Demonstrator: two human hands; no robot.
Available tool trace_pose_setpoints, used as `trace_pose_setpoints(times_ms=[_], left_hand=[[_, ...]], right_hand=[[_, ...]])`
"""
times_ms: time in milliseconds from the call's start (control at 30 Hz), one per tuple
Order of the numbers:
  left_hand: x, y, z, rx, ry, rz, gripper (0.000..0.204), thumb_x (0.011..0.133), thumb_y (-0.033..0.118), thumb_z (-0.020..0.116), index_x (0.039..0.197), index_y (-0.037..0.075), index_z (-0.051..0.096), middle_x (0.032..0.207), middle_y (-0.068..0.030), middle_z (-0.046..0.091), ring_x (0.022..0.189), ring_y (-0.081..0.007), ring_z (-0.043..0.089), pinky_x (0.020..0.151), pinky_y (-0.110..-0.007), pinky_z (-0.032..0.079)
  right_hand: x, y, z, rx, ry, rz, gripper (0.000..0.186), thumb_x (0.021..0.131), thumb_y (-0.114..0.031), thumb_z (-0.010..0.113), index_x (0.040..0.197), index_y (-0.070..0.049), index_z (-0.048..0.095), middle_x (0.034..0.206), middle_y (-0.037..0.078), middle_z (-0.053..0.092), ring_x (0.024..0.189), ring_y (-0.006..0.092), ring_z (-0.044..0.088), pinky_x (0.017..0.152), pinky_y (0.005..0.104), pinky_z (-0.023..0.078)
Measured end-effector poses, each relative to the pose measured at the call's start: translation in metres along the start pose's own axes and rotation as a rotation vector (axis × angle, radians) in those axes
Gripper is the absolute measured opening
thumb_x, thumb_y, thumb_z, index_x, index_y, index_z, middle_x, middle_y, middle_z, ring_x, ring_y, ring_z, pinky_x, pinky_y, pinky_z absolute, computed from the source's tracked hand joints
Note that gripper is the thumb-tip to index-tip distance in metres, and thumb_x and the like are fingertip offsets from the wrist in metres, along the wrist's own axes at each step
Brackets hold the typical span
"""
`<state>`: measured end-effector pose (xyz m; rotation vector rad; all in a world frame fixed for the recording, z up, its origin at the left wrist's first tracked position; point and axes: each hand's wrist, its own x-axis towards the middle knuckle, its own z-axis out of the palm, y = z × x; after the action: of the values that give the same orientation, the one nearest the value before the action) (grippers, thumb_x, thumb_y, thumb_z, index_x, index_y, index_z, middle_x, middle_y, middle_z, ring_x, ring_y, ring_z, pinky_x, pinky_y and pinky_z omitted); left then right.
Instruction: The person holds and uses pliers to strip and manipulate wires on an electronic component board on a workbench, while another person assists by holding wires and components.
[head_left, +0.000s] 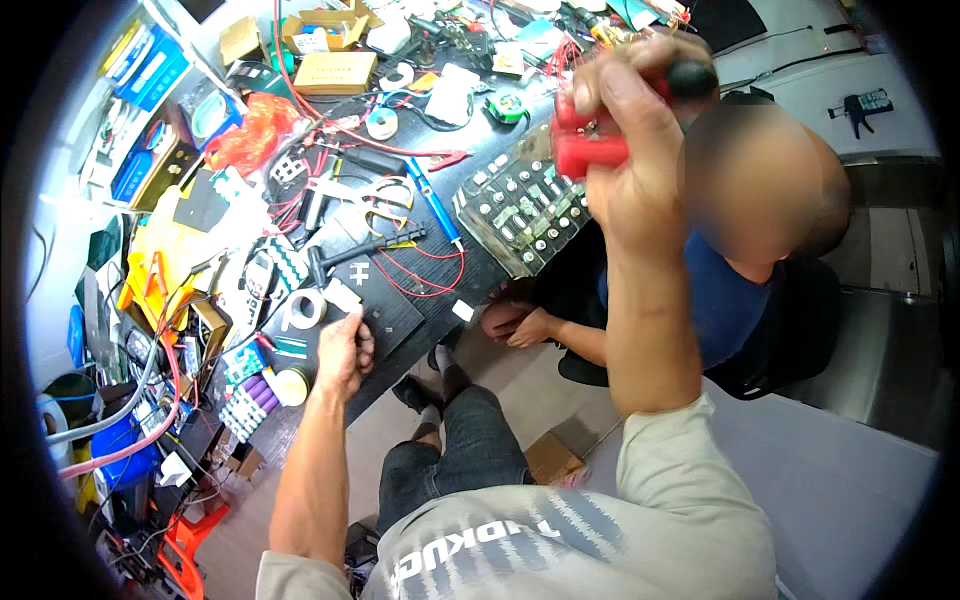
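Note:
My right hand (645, 140) is raised high over the right side of the bench, closed around a red and black tool (590, 155) with red block-like parts. Its black rounded end (692, 78) sticks out past my fingers, and its exact kind is hidden. Below and left of it lies a dark battery pack (525, 205) with rows of metal terminals. My left hand (345, 352) rests at the near bench edge with fingers curled in; I cannot see what they hold. Beside its fingertips are a small white piece (343, 296) and a roll of white tape (304, 309).
A seated person in a blue shirt (735, 300) is close at right, hands (515, 322) low by the bench. Scissors (375, 200), a blue pen-like tool (433, 203), a black T-shaped tool (360, 252) and red wires (425, 290) lie about. Clutter fills the left; a carton (555, 460) stands below.

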<state>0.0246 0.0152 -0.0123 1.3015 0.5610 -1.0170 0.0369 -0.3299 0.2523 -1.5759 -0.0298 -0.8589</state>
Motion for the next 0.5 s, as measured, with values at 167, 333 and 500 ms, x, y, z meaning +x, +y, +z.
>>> trace_pose_setpoints(times_ms=[167, 333, 500], left_hand=[[-0.055, -0.008, 0.061, -0.277, -0.174, -0.06, 0.047, 0.11, 0.047, 0.059, 0.109, 0.002, 0.07, 0.09, -0.0113, 0.072, 0.07, -0.0211, 0.066, 0.058, -0.034, 0.051], [-0.096, 0.004, 0.087, -0.326, -0.386, -0.063, 0.036, 0.109, 0.032, 0.064, 0.121, -0.002, 0.071, 0.103, -0.0106, 0.074, 0.081, -0.0219, 0.071, 0.065, -0.035, 0.058], [-0.094, 0.004, 0.085, -0.418, -0.394, -0.102, 0.028, 0.105, 0.017, 0.069, 0.126, -0.002, 0.071, 0.109, -0.0123, 0.077, 0.088, -0.0226, 0.076, 0.077, -0.038, 0.066]], right_hand=[[-0.117, 0.014, 0.01, 0.518, 0.099, 0.389, 0.012, 0.096, -0.004, 0.063, 0.104, -0.003, 0.054, 0.094, 0.013, 0.065, 0.082, 0.0214, 0.067, 0.083, 0.0404, 0.057], [-0.194, 0.009, 0.03, 0.615, 0.276, 0.719, 0.016, 0.099, -0.004, 0.059, 0.114, -0.004, 0.053, 0.101, 0.014, 0.066, 0.096, 0.0232, 0.069, 0.093, 0.0422, 0.057], [-0.188, 0.001, 0.022, 0.577, 0.277, 0.677, 0.031, 0.098, -0.004, 0.06, 0.128, -0.003, 0.053, 0.116, 0.016, 0.067, 0.108, 0.0248, 0.068, 0.104, 0.0434, 0.053]])
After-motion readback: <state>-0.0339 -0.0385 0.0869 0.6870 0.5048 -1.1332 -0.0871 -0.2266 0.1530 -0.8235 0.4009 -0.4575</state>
